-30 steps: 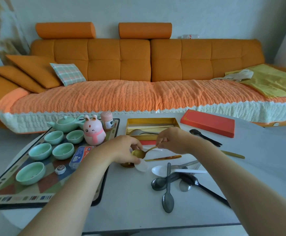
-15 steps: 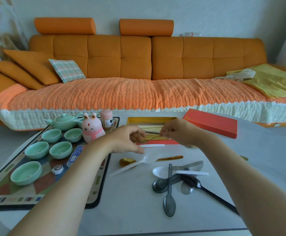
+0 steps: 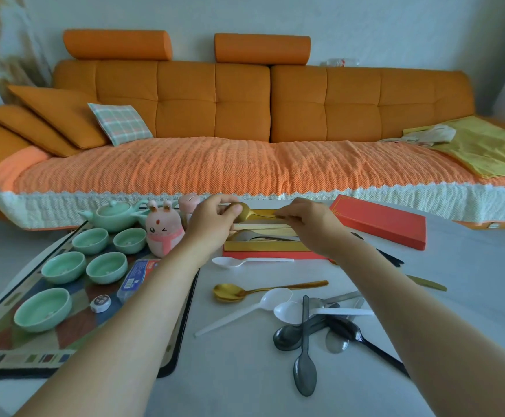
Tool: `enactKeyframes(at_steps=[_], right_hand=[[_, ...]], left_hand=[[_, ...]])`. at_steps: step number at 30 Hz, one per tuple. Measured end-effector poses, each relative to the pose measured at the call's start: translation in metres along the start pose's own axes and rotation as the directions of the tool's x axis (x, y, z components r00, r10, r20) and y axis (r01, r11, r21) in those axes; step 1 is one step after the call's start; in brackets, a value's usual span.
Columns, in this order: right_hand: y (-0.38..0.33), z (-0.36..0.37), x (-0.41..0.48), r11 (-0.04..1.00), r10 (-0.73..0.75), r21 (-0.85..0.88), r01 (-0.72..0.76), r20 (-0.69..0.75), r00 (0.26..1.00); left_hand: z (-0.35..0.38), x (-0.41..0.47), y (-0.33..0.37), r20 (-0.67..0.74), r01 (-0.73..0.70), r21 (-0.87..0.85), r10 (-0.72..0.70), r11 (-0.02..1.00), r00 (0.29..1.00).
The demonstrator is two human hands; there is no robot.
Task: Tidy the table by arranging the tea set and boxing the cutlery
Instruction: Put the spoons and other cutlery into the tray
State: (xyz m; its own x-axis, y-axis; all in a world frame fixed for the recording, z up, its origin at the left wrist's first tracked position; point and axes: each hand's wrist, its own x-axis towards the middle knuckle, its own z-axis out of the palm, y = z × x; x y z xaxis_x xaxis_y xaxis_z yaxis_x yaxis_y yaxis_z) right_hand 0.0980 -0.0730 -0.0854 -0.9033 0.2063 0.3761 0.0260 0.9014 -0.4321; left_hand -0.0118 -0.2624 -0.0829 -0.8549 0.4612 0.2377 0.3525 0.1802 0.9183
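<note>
Both hands hold one gold spoon [image 3: 249, 214] level above the open gold-lined cutlery box [image 3: 263, 245]. My left hand [image 3: 212, 219] pinches its bowl and my right hand [image 3: 306, 219] pinches its handle. A silver spoon lies inside the box. The red lid [image 3: 379, 220] lies to the right. Another gold spoon [image 3: 245, 291], white plastic spoons [image 3: 245, 311] and dark spoons [image 3: 305, 350] lie loose on the white table [image 3: 245, 386]. A green teapot [image 3: 114, 216] and several green cups [image 3: 106, 267] stand on the patterned tray [image 3: 19, 356] at left.
A pink rabbit figure [image 3: 164, 233] and a pink jar [image 3: 188, 203] stand at the tray's back right. A blue packet [image 3: 137, 276] and a small round token [image 3: 100, 303] lie on the tray. A gold knife [image 3: 428, 284] lies at right. An orange sofa [image 3: 245, 115] runs behind the table.
Both hands lifted the gold spoon from the table and carried it away from me to above the box. A white plastic spoon dropped onto the table.
</note>
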Motion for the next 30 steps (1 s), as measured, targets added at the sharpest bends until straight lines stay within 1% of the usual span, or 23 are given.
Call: enactKeyframes(at_steps=[1,2,3,4,5,6,8,10,12,15,17,19,21,25,27,28,30], right_hand=[[0.0,0.004,0.004,1.0,0.016,0.019,-0.016,-0.004,1.0],[0.0,0.009,0.007,0.998,0.051,0.039,-0.05,-0.006,0.999],[0.0,0.013,0.011,0.994,0.095,0.049,-0.094,-0.006,0.995],[0.001,0.017,0.015,0.988,0.143,0.051,-0.143,-0.003,0.99],[0.002,0.02,0.018,0.98,0.194,0.048,-0.194,0.007,0.981],[0.003,0.023,0.022,0.969,0.244,0.037,-0.245,0.026,0.969],[0.005,0.026,0.028,0.948,0.319,-0.023,-0.318,0.083,0.944],[0.004,0.027,0.032,0.936,0.349,-0.094,-0.339,0.138,0.927],[0.001,0.028,0.034,0.93,0.357,-0.155,-0.332,0.175,0.918],[-0.002,0.028,0.035,0.927,0.358,-0.186,-0.325,0.188,0.914],[-0.001,0.026,0.032,0.937,0.336,-0.161,-0.309,0.175,0.926],[-0.001,0.024,0.026,0.958,0.278,-0.113,-0.262,0.154,0.948],[-0.002,0.023,0.018,0.975,0.222,-0.073,-0.212,0.174,0.959],[-0.006,0.022,0.003,0.983,0.151,-0.142,-0.116,0.269,0.951],[-0.007,0.017,-0.005,0.99,0.123,-0.102,-0.099,0.259,0.958],[-0.007,0.016,-0.009,0.993,0.096,-0.082,-0.079,0.231,0.968],[-0.007,0.014,-0.015,0.994,0.016,-0.112,-0.002,0.122,0.992]], left_hand=[[0.002,0.002,-0.003,-0.039,-0.007,0.054,0.009,0.999,0.999],[0.004,0.004,-0.006,-0.07,-0.032,0.167,0.044,0.985,0.997],[0.007,0.005,-0.01,-0.084,-0.079,0.312,0.11,0.947,0.99],[0.009,0.005,-0.015,-0.066,-0.141,0.441,0.189,0.887,0.98],[0.01,0.006,-0.019,-0.023,-0.205,0.528,0.255,0.824,0.967],[0.012,0.006,-0.022,0.029,-0.26,0.576,0.298,0.775,0.954],[0.015,0.006,-0.03,0.133,-0.332,0.626,0.323,0.705,0.937],[0.018,0.005,-0.037,0.221,-0.368,0.687,0.302,0.627,0.927],[0.022,0.004,-0.039,0.293,-0.38,0.718,0.242,0.583,0.925],[0.025,0.003,-0.038,0.345,-0.356,0.721,0.137,0.595,0.928],[0.027,0.001,-0.037,0.356,-0.356,0.733,0.119,0.58,0.927],[0.027,0.001,-0.037,0.363,-0.355,0.746,0.103,0.564,0.926],[0.026,0.001,-0.035,0.371,-0.355,0.751,0.089,0.557,0.924],[0.025,0.0,-0.033,0.385,-0.351,0.749,0.061,0.563,0.921],[0.023,-0.002,-0.03,0.381,-0.363,0.763,0.081,0.535,0.921],[0.022,-0.004,-0.029,0.373,-0.383,0.775,0.126,0.502,0.919],[0.02,-0.007,-0.025,0.353,-0.44,0.772,0.266,0.459,0.897]])
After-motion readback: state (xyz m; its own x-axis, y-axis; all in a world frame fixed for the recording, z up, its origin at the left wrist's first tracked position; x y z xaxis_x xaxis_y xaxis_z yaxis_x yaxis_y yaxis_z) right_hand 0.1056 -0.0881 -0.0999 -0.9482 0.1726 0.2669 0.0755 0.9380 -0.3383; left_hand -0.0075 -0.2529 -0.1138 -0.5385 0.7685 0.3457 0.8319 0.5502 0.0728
